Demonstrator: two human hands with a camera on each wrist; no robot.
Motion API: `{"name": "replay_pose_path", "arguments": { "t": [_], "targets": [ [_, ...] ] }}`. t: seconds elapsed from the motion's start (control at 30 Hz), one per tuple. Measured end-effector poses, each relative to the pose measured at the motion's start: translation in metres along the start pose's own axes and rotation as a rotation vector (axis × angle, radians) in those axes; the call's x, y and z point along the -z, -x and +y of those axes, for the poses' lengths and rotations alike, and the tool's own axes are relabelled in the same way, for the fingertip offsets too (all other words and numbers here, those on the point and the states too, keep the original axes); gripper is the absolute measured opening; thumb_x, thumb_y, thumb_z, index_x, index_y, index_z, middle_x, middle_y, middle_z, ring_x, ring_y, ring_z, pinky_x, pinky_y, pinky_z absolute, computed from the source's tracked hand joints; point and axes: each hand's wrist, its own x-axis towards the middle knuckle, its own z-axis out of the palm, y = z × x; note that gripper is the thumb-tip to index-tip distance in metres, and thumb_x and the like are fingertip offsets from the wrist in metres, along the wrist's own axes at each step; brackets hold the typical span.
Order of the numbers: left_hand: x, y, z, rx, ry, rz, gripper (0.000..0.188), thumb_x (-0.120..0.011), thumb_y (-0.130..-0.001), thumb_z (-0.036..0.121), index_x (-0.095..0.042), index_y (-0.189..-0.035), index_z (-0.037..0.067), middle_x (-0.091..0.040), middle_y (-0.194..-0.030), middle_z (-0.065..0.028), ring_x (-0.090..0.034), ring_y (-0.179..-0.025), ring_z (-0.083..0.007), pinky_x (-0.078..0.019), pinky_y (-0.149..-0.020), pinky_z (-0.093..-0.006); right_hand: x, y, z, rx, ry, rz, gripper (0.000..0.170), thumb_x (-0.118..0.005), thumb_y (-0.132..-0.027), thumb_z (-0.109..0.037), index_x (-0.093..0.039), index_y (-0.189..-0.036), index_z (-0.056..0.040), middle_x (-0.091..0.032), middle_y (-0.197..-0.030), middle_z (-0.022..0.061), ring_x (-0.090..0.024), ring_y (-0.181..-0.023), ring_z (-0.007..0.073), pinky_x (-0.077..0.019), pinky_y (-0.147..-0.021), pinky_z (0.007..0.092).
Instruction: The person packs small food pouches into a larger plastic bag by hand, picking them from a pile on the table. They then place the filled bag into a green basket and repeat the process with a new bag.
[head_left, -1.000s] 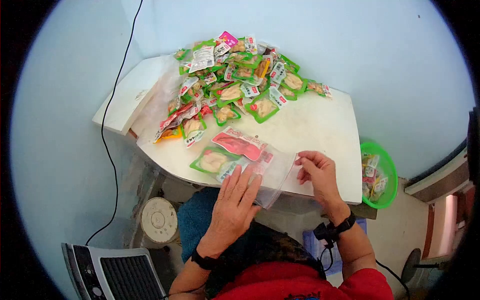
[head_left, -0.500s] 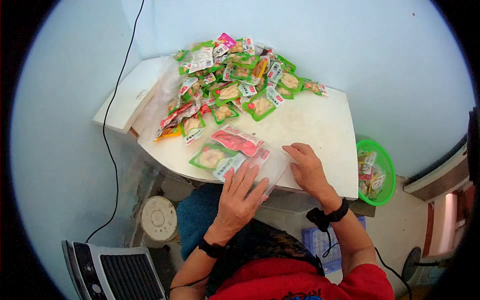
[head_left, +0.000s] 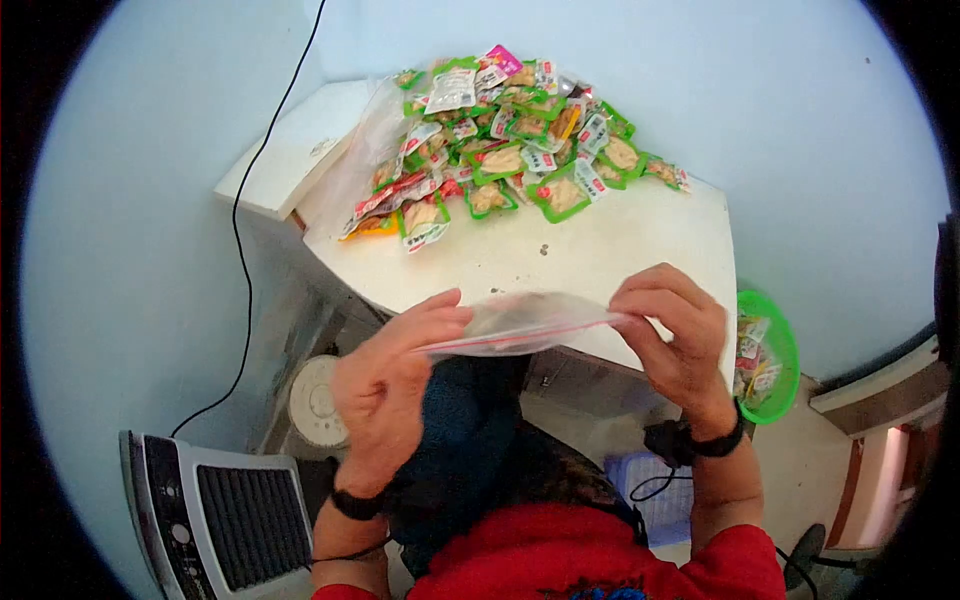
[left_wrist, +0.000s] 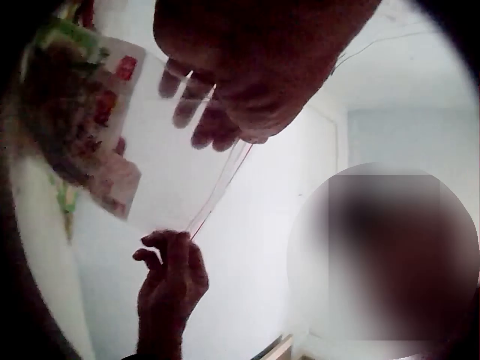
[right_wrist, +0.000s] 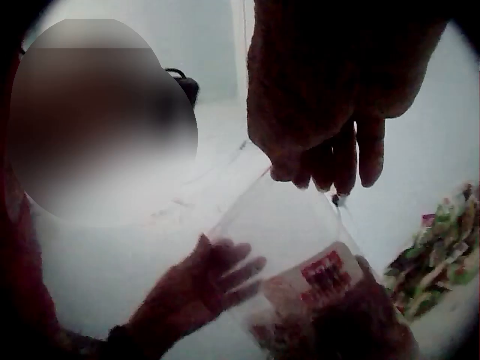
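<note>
A clear zip bag (head_left: 520, 325) with a red zip line is raised over the table's front edge, its mouth towards me. My right hand (head_left: 683, 335) pinches the right end of the zip between thumb and fingers. At the zip's left end, my left hand (head_left: 385, 390) holds the bag, its thumb by the zip line and its fairly straight fingers along the bag. Packets (right_wrist: 322, 281) with red and white print hang inside the lower part in the right wrist view. The left wrist view also shows a green-edged packet (left_wrist: 64, 37) in the bag.
A heap of sealed food packets (head_left: 500, 160) covers the back of the white table (head_left: 600, 255). On the right stands a green basket (head_left: 795, 365) of packets. A lidded bucket (head_left: 318, 400) and an air cooler (head_left: 250, 520) stand at the left.
The bag has come up from the table and tilted, so its zip faces me. My left hand has moved from lying on the bag to its left zip end. The right hand keeps its end.
</note>
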Motion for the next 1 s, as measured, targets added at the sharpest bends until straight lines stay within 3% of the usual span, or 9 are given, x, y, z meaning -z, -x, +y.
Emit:
{"name": "replay_pose_path", "arguments": {
  "t": [0.1,0.2,0.33,0.37,0.47,0.5,0.83,0.93,1.0],
  "targets": [
    [0.02,0.015,0.027,0.137,0.114,-0.002,0.044,-0.051,-0.101,0.034,-0.069,-0.098,-0.007,-0.07,-0.104,-0.0236,-0.067,-0.102,-0.033,-0.052,-0.09,-0.0399,0.014,-0.011,-0.032,0.055,-0.138,-0.078,0.011,-0.074,-0.079,-0.006,-0.065,-0.083,-0.0025,-0.066,-0.082,0.0119,-0.064,-0.072,0.0252,-0.0512,-0.063,0.0321],
    [0.026,0.029,0.037,0.277,0.244,0.01,0.043,-0.054,-0.099,0.033,-0.068,-0.084,-0.005,-0.07,-0.091,-0.0265,-0.07,-0.087,-0.0382,-0.0557,-0.081,-0.0485,0.011,-0.005,-0.042,-0.059,-0.283,-0.149,0.01,-0.072,-0.082,-0.008,-0.063,-0.081,-0.0022,-0.065,-0.081,0.0122,-0.064,-0.073,0.0253,-0.0513,-0.064,0.0318],
    [0.057,0.064,0.013,0.514,0.228,-0.2,0.043,-0.053,-0.1,0.032,-0.071,-0.097,-0.007,-0.071,-0.099,-0.0231,-0.07,-0.09,-0.028,-0.0552,-0.081,-0.0355,-0.031,0.031,-0.025,-0.294,-0.538,-0.319,0.008,-0.067,-0.088,-0.007,-0.064,-0.087,0.0005,-0.066,-0.083,0.0117,-0.064,-0.071,0.0262,-0.0512,-0.063,0.0318],
    [0.06,0.08,0.009,0.647,0.221,-0.118,0.041,-0.054,-0.1,0.03,-0.071,-0.098,-0.007,-0.072,-0.098,-0.0202,-0.07,-0.089,-0.0235,-0.0552,-0.08,-0.034,-0.046,0.046,-0.021,-0.359,-0.612,-0.33,0.009,-0.065,-0.091,-0.007,-0.065,-0.089,0.0018,-0.066,-0.082,0.0114,-0.064,-0.07,0.0217,-0.0508,-0.062,0.0304],
    [0.076,0.121,-0.018,0.797,0.143,-0.048,0.04,-0.054,-0.101,0.029,-0.071,-0.099,-0.007,-0.073,-0.098,-0.0164,-0.07,-0.088,-0.0192,-0.0547,-0.08,-0.0321,-0.086,0.077,-0.013,-0.614,-0.747,-0.418,0.012,-0.065,-0.092,-0.009,-0.067,-0.088,0.002,-0.066,-0.077,0.0109,-0.062,-0.068,0.0157,-0.0497,-0.061,0.0284],
    [0.076,0.128,-0.019,0.841,0.132,0.003,0.038,-0.053,-0.101,0.027,-0.071,-0.101,-0.007,-0.073,-0.097,-0.0128,-0.069,-0.086,-0.0156,-0.0536,-0.08,-0.0298,-0.097,0.081,-0.012,-0.565,-0.639,-0.404,0.014,-0.065,-0.092,-0.011,-0.067,-0.087,0.0022,-0.065,-0.073,0.0092,-0.06,-0.066,0.0118,-0.0484,-0.06,0.027],
    [0.083,0.136,-0.015,0.806,-0.077,0.121,0.034,-0.062,-0.097,0.028,-0.07,-0.107,-0.003,-0.073,-0.099,-0.0104,-0.066,-0.089,-0.0138,-0.0511,-0.082,-0.0284,-0.142,0.079,-0.01,-0.684,-0.82,-0.317,0.018,-0.063,-0.095,-0.015,-0.067,-0.086,0.0004,-0.065,-0.07,0.0038,-0.059,-0.065,0.007,-0.0467,-0.057,0.0235],
    [0.07,0.123,-0.005,0.652,-0.427,0.148,0.036,-0.072,-0.088,0.026,-0.068,-0.111,-0.001,-0.071,-0.106,-0.0126,-0.067,-0.097,-0.0215,-0.0513,-0.086,-0.0352,-0.137,0.079,-0.011,-0.702,-0.786,-0.342,0.018,-0.063,-0.095,-0.016,-0.067,-0.086,0.0001,-0.065,-0.069,0.0037,-0.059,-0.064,0.0068,-0.0468,-0.057,0.0236],
    [0.065,0.108,0.009,0.372,-0.815,-0.019,0.041,-0.077,-0.082,0.026,-0.066,-0.112,0.001,-0.069,-0.108,-0.0134,-0.065,-0.103,-0.0295,-0.0503,-0.09,-0.0403,-0.135,0.079,-0.013,-0.688,-0.743,-0.353,0.018,-0.064,-0.095,-0.016,-0.067,-0.086,0.0,-0.065,-0.069,0.0037,-0.059,-0.064,0.0068,-0.0467,-0.056,0.0237]
  ]
}}
